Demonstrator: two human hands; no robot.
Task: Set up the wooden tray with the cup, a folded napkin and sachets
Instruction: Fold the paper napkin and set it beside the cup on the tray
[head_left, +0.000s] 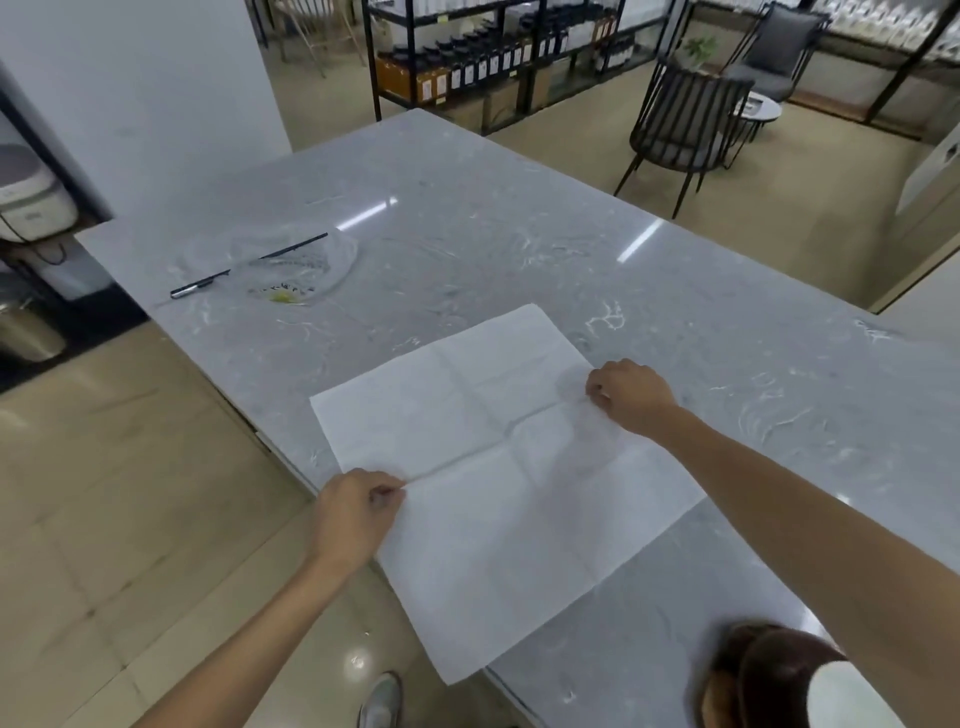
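A white napkin (498, 483) is spread flat, unfolded, over the near left edge of the grey marble tabletop (519, 244). Its left edge is pinched by the left hand (356, 514), fingers curled; its right edge is pinched by the right hand (631, 395) likewise.

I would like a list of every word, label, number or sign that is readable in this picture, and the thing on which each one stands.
No text here can be read.
Dark print on the clear plastic bag on the counter: blurred, unreadable.
Labels on the dark bottles on the far shelf: too small to read.
Mark on the white appliance at the left: blurred.
The unfolded napkin bears no print.
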